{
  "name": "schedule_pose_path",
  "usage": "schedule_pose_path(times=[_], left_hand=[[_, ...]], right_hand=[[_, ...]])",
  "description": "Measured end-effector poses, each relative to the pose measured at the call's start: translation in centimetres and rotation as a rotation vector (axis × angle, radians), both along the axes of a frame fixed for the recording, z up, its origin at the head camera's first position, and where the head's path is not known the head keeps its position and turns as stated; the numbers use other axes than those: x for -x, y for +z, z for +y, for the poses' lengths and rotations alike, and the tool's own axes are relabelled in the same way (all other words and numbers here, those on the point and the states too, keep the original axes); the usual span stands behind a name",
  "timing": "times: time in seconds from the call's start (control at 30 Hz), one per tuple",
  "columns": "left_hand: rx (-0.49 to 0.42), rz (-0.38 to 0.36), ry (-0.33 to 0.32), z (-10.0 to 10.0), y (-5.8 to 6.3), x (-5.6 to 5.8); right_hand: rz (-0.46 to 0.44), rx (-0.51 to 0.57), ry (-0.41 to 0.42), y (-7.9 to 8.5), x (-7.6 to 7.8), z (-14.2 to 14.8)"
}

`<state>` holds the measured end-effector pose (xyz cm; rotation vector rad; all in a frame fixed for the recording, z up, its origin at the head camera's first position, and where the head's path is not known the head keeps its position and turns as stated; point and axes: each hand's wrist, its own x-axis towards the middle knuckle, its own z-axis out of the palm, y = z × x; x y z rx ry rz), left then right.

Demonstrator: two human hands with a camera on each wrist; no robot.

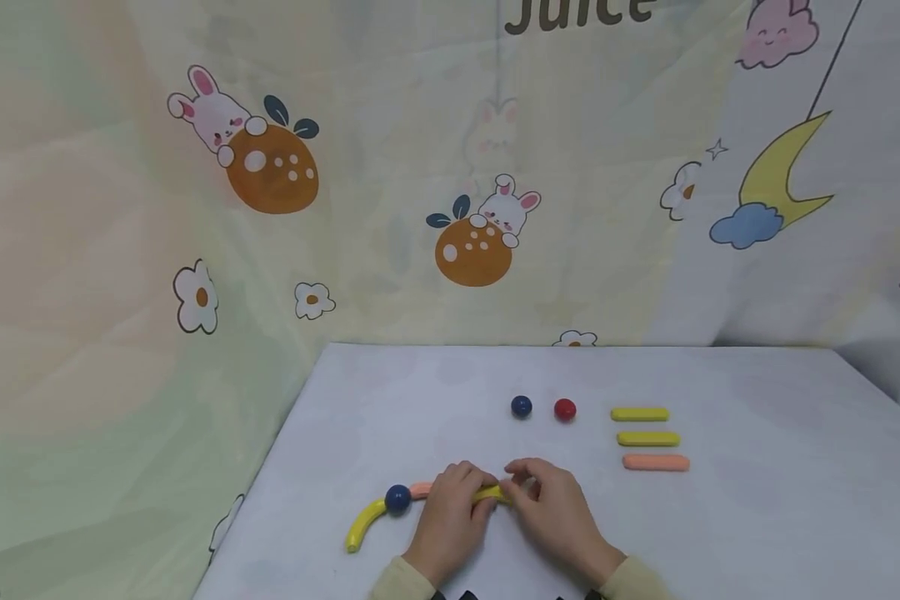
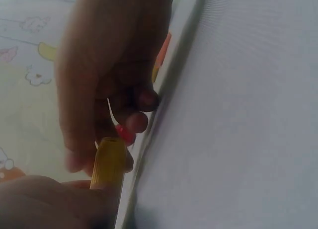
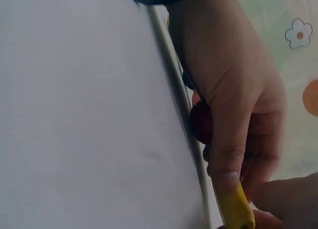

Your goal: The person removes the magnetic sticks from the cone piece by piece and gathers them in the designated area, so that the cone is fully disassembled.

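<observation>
My left hand (image 1: 453,521) holds a yellow stick (image 1: 491,494), its thumb lying along the stick in the right wrist view. At the stick's other end, the thumb and fingers of my right hand (image 1: 558,517) pinch it. Left of the hands lies a row: a curved yellow stick (image 1: 365,525), a dark blue ball (image 1: 398,498) and a salmon stick (image 1: 420,490) that runs under the left hand. A dark red ball (image 3: 201,122) shows beside the left palm in the right wrist view; the head view hides it.
Behind the hands on the white table (image 1: 757,500) sit another blue ball (image 1: 521,407) and a red ball (image 1: 565,409). To the right lie two straight yellow sticks (image 1: 640,414) and a salmon stick (image 1: 656,462). A printed curtain (image 1: 390,167) hangs behind the table.
</observation>
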<state>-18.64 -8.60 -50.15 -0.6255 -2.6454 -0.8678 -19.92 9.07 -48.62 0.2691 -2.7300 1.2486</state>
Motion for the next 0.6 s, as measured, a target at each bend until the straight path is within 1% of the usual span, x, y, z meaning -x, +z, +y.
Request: schedule_pose_path(times=[0.07, 0.13, 0.23, 0.33, 0.4, 0.47, 0.53, 0.6], left_hand=[[-0.008, -0.009, -0.009, 0.1, 0.1, -0.1], [-0.004, -0.014, -0.012, 0.3, 0.2, -0.1], [0.04, 0.018, 0.004, 0.6, 0.5, -0.3], [0.102, 0.053, 0.066, 1.0, 1.1, -0.6], [0.149, 0.049, 0.108, 1.1, 1.5, -0.7], [0.182, 0.025, 0.136, 1.1, 1.7, -0.8], [0.208, 0.004, 0.147, 1.0, 1.7, -0.8], [0.216, 0.003, 0.149, 1.0, 1.6, -0.8]], right_hand=[[0.021, -0.029, 0.043, 0.0, -1.0, -0.1], [0.053, -0.071, 0.053, 0.0, -1.5, 0.0], [0.089, -0.14, -0.001, -0.1, -1.7, 0.2], [0.102, -0.196, -0.073, -0.1, -1.6, 0.6], [0.096, -0.224, -0.109, -0.1, -1.6, 0.9], [0.086, -0.247, -0.128, -0.2, -1.5, 1.1], [0.073, -0.263, -0.133, -0.3, -1.6, 1.3], [0.068, -0.268, -0.134, -0.3, -1.6, 1.4]])
